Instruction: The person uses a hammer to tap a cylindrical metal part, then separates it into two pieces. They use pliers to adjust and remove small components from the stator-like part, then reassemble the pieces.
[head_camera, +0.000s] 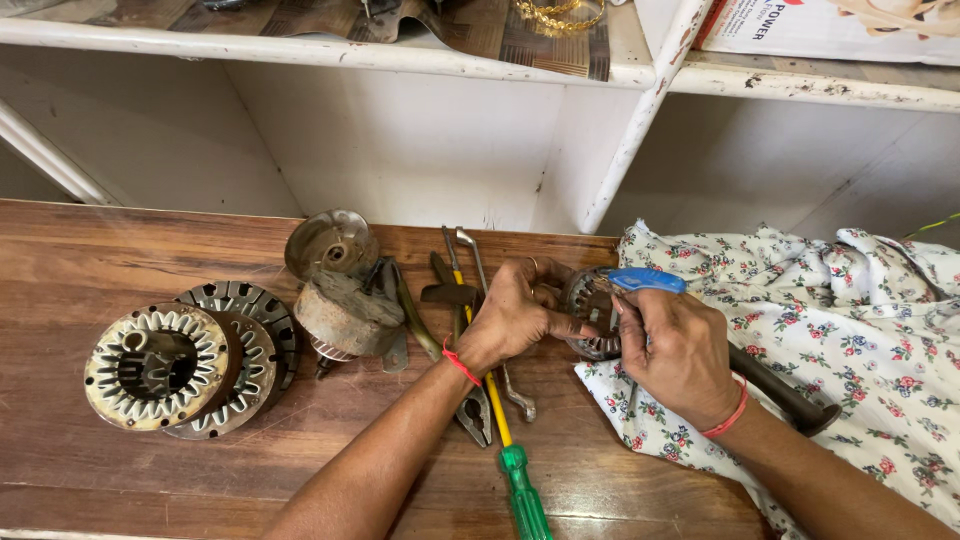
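My left hand grips a round, rusty toothed metal ring, a motor stator, held on edge at the left border of a floral cloth. My right hand holds a blue-handled tool whose handle points left over the top of the stator; its tip is hidden. Both wrists wear red threads.
On the brown wooden bench lie two stacked stators, a rusty motor housing with a bowl-shaped cap, a spanner, pliers, and a green-handled screwdriver. A dark hammer handle rests on the cloth. White shelves stand behind.
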